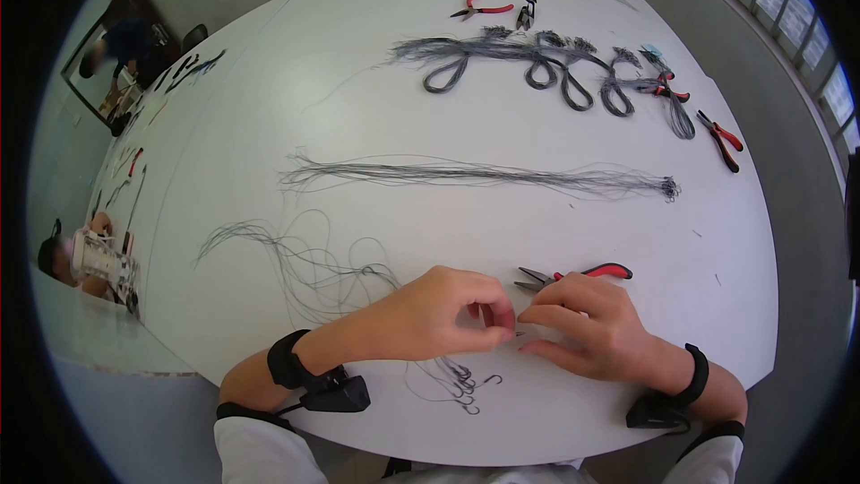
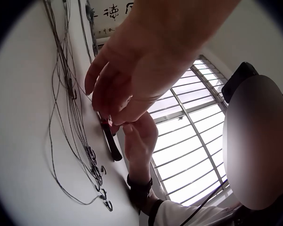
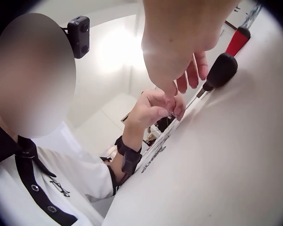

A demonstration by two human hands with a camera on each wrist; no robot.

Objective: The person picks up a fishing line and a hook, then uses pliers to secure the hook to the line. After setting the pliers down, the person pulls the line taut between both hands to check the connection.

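Left hand, mine, is curling its fingers, thumb and fingertips pinching a small dark piece just on my side of the near pliers. My right hand is arching opposite, partly covering the handles of the near pliers; whether its thumb and forefinger are gripping anything, I cannot tell. Loose lines are looping to the left of the near pliers, and a hook cluster is lying nearer me and to their left. Beyond them, a straight line bundle is stretching across the white table; coiled bundles are resting farther beyond.
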